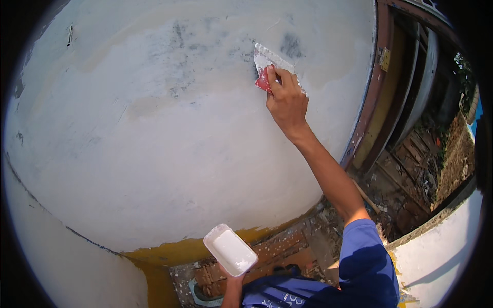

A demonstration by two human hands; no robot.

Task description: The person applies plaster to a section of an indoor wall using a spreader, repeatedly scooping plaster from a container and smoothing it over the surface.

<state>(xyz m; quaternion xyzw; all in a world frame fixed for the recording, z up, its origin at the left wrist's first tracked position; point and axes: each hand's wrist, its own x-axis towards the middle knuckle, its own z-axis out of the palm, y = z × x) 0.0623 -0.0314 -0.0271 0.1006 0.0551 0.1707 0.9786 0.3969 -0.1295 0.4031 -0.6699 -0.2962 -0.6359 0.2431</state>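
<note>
My right hand [288, 100] is closed round the red grip of a putty knife [275, 57], whose wide blade is smeared with white putty. Its blade lies against the wall [215, 149], just beside dark grey patches in the upper middle. Low in the view, my left hand [233, 273] holds up a white rectangular tub [230, 249] from beneath. White putty covers the tub's inside. Most of the left hand's fingers are hidden under the tub.
To the right stands a brown wooden door frame [371, 77] with a hinge, and debris [411, 169] lies beyond it. A yellow band [174, 251] runs along the wall's foot. Bricks [287, 249] and a grey-green object [203, 295] are on the spattered floor.
</note>
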